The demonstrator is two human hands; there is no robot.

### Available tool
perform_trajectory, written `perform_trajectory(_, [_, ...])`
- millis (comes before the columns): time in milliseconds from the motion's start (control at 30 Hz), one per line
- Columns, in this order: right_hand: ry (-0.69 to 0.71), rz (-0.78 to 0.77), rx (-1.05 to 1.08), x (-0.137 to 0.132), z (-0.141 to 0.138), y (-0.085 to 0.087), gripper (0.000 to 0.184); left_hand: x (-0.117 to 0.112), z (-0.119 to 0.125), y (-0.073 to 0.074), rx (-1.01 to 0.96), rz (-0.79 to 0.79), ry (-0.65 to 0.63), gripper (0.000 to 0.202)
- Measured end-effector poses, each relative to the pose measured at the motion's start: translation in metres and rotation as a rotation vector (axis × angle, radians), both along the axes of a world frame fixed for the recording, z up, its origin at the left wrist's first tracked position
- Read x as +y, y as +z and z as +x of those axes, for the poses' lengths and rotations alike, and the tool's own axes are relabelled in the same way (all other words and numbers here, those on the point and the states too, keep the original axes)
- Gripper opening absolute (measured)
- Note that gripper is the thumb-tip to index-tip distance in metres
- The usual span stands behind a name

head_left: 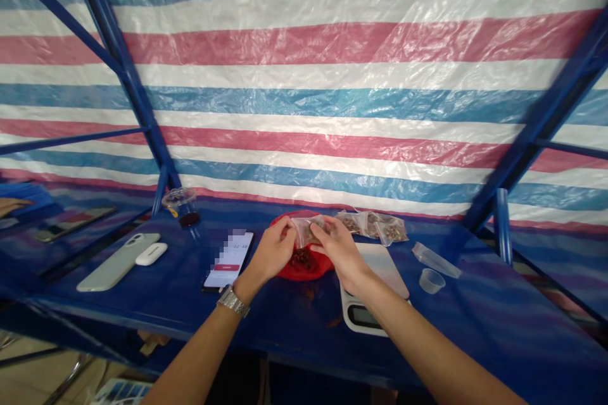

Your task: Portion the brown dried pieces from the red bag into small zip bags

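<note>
A small clear bag [306,234] with brownish contents is pinched by both the left hand [275,248] and the right hand [336,247] above a red bag [304,273] on the table [479,316]. To the right, a scale [387,269] is partly covered; beyond its far edge, similar filled bags [373,226] are laid.

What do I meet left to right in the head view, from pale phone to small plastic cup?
Pale phone, white earbud case, clear cup, lit phone, left hand, held bag, right hand, scale, small plastic cup.
</note>
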State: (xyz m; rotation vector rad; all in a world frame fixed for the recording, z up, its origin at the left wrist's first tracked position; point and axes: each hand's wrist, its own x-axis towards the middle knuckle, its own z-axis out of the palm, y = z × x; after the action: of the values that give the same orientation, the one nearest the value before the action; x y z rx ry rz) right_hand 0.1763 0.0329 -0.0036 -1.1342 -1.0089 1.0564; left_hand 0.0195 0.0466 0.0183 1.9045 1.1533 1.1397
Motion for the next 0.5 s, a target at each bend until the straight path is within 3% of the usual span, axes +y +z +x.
perform_trajectory(100, [-0.123,0.123,-0.233,0.014,0.004,-0.013,0.050,0.003,-0.015,-0.005,0.306,0.130,0.050,0.011])
perform_trajectory(200, [-0.173,0.198,-0.543,0.018,0.014,-0.017,0.045,0.003,-0.026,-0.012,0.479,0.271,0.024,0.027])
perform_trajectory(367, [-0.174,0.217,-0.882,0.014,0.017,0.000,0.040,0.003,-0.029,-0.025,0.560,0.314,-0.022,0.062])
perform_trajectory(500, [-0.108,0.234,-0.955,0.014,0.009,0.015,0.040,0.004,-0.026,-0.026,0.518,0.261,-0.094,0.076])
